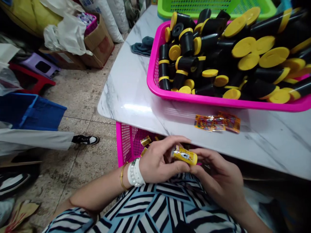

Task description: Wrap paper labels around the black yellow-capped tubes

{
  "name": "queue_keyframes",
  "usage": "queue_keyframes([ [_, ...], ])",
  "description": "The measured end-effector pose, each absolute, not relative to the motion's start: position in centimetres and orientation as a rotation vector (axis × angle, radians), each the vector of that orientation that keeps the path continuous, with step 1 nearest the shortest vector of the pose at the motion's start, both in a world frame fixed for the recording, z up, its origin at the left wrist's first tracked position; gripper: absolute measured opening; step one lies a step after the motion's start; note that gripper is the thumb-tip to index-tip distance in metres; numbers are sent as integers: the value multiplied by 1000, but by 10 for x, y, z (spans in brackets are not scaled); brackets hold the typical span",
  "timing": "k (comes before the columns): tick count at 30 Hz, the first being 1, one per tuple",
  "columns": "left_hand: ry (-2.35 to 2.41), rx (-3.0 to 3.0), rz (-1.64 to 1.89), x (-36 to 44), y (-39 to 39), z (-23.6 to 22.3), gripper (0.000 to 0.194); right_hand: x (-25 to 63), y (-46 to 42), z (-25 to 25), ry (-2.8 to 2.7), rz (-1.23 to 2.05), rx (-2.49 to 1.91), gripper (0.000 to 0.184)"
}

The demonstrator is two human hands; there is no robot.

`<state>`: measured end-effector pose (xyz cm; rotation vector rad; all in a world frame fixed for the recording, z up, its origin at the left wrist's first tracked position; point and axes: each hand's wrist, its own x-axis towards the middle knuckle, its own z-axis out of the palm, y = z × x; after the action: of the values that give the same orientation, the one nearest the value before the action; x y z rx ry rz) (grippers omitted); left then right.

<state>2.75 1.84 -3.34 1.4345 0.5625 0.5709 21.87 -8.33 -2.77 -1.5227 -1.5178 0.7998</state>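
Note:
Between my two hands, over my lap at the table's front edge, is a small canister (183, 156) with a yellow printed label and a yellow end. My left hand (160, 161), with bracelets at its wrist, curls around the canister's left end. At the right end, the fingers and thumb of my right hand (218, 176) close on the yellow end. Small orange printed packets (217, 122) lie on the table just beyond. Below my left hand, a pink mesh basket (126, 139) holds several yellow-labelled pieces.
A pink basket (152, 77) piled with black canisters with yellow lids stands on the marble-patterned table (121, 90). Behind it is a green basket (165, 8). A dark cloth (143, 47) lies left of it. Blue crate (43, 111), cardboard box (99, 45) and another person's leg (36, 139) are at left.

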Motion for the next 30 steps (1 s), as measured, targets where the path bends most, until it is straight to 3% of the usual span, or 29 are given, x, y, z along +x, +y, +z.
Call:
queue_keyframes([
  [4,708,925,358,28,12,-31,40,226,-78,-33,-1507,928,-1402,38],
  [9,587,645,307,31,8,-44,58,221,-70,-42,-1394,879,-1242,18],
  [11,569,605,302,32,8,-47,59,220,-69,-43,-1345,815,-1254,19],
  [16,649,602,259,32,7,-44,54,218,-74,-43,-1422,863,-1207,33],
  [20,664,593,194,31,3,-45,64,213,-78,-50,-1363,815,-1146,30],
  [26,677,678,153,24,2,-52,64,208,-71,-40,-1627,650,-1195,31],
  [30,906,1161,177,8,8,-53,53,230,-56,-33,-1792,290,-1307,41],
])
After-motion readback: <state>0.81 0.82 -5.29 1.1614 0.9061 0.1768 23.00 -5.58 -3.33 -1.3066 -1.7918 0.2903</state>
